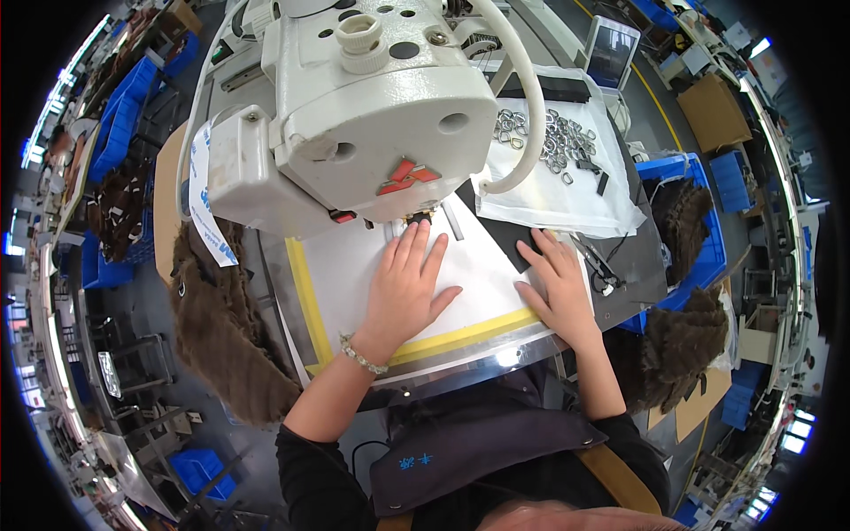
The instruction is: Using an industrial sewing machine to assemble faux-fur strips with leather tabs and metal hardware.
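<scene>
My left hand point(407, 281) lies flat on a white work surface point(478, 274) edged with yellow tape, its fingers stretched toward the needle area of a big white sewing machine point(381, 133). Whether a small piece lies under those fingertips I cannot tell. My right hand point(560, 285) rests at the surface's right side, fingers apart, next to a dark flat area point(498, 232). Just beyond its fingers lies a pair of scissors point(598, 258). A narrow grey strip point(453, 219) shows beside the machine's needle area. Neither hand visibly grips anything.
Several metal rings point(558, 137) lie on a white plastic sheet point(567, 203) at the back right. Brown furry material point(226, 327) hangs at the left; more furry pieces point(686, 341) and a blue bin point(708, 257) stand right. A screen point(613, 49) is behind.
</scene>
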A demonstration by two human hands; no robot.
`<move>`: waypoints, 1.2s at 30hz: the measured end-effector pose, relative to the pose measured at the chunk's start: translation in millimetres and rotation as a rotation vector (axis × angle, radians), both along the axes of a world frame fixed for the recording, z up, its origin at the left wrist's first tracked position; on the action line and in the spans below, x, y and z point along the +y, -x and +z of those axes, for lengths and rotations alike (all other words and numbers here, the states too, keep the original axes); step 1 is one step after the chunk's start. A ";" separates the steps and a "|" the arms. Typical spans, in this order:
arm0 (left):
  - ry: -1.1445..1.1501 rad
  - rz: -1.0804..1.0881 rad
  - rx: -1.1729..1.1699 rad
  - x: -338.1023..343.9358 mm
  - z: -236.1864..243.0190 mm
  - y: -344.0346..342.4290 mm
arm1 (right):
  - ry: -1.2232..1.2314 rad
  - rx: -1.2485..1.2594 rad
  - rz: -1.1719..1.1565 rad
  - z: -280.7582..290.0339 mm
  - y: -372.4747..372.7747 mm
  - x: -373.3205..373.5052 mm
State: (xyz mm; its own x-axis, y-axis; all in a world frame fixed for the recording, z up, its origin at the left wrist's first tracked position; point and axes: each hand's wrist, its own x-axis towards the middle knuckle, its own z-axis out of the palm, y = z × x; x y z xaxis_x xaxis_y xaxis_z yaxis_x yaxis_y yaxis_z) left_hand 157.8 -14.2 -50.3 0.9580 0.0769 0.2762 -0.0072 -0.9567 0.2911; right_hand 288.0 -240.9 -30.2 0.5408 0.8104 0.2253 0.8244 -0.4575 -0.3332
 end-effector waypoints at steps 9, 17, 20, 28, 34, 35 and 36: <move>0.013 -0.001 -0.013 1.1 -2.5 0.6 | -0.014 -0.031 -0.010 -7.5 19.4 18.1; 0.016 -0.002 -0.011 2.2 -1.1 0.1 | -0.034 -0.042 -0.088 -7.0 31.4 29.9; 0.020 -0.002 -0.019 2.3 -1.5 0.2 | -0.039 -0.053 -0.100 -7.3 33.1 31.4; 0.026 0.007 -0.012 2.7 -0.7 0.6 | -0.010 -0.033 -0.114 -8.3 34.0 32.8; 0.020 0.005 0.003 2.3 -0.8 1.2 | -0.006 -0.020 -0.118 -8.6 34.7 32.4; 0.016 0.005 0.008 2.1 -0.9 1.2 | -0.003 -0.017 -0.120 -8.3 34.8 32.3; 0.016 0.007 0.009 2.2 -1.0 1.7 | -0.003 -0.016 -0.118 -8.5 34.9 32.5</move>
